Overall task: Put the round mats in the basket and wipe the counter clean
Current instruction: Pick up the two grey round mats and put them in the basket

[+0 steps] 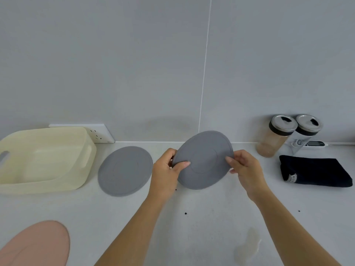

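Over the speckled white table [192, 217], left hand [166, 172] and right hand [245, 169] each pinch opposite rims of a grey mat [204, 160], seemingly light and floppy, best gripped at the edge.

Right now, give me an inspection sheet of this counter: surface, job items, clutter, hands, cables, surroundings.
Surface: pale counter, dark crumbs near the middle and a wet smear near the front edge.
Job items: held grey mat lifted and tilted; second grey mat flat beside the basket, which looks empty; pink mat at the front left corner; dark folded cloth on the right.
Clutter: two lidded jars and a small white device at the back right.
Hands: left hand and right hand pinch opposite edges of the held mat.
Cables: thin lead running right from the device.
Surroundings: grey wall panels, white socket behind the basket.
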### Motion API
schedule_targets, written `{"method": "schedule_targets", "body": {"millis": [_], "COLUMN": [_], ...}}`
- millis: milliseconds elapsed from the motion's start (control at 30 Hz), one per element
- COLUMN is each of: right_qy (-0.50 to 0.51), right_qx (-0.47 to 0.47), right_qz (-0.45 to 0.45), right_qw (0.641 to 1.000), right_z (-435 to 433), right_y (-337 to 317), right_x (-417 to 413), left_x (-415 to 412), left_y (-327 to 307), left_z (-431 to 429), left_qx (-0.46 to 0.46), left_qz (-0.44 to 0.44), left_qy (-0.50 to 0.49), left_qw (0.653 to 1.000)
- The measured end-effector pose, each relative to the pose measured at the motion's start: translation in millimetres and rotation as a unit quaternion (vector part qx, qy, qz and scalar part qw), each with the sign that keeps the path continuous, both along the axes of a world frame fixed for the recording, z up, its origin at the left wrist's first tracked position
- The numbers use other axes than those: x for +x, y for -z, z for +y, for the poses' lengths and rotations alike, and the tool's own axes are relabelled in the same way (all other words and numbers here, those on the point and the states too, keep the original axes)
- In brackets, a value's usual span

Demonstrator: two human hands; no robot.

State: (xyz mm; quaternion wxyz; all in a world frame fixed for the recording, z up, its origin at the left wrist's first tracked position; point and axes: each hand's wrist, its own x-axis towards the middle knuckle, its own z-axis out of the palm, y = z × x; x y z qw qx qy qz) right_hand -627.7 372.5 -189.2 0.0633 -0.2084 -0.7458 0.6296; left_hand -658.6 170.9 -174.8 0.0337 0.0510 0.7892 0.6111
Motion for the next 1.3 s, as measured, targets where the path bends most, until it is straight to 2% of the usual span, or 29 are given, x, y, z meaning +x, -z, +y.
{"method": "schedule_targets", "body": {"millis": [267,500,700,933,1300], "right_qy": [-0.026,-0.069,-0.079,-0.059,-0.065], "right_qx": [-0.030,-0.004,0.030,0.014,0.076], "right_qz": [0.104,0.132,0.122,0.098,0.037], "right_qw": [0.994,0.989,0.989,0.993,0.994], "right_z": [-45.4,-111.5,-193.2,-305.1,-388.9], "right_y": [-45.1,-90.6,-108.8,-114.1,-103.6], "right_x": [12.9,23.6,11.8,-21.6,-98.2], "left_x": [22.1,34.4,33.1,0.9,-74.1], "left_y": [-44.3,-78.9,-93.2,-113.6,-101.9], "left_z": [-43.6,-110.9,-191.5,-299.9,-378.0], "left_qx": [0.003,0.005,0.017,0.049,-0.040], "left_qz": [0.041,0.036,0.034,0.012,-0.013], "left_qy": [-0.073,-0.137,-0.152,-0.162,-0.156], "left_qw": [0.997,0.990,0.988,0.986,0.987]}}
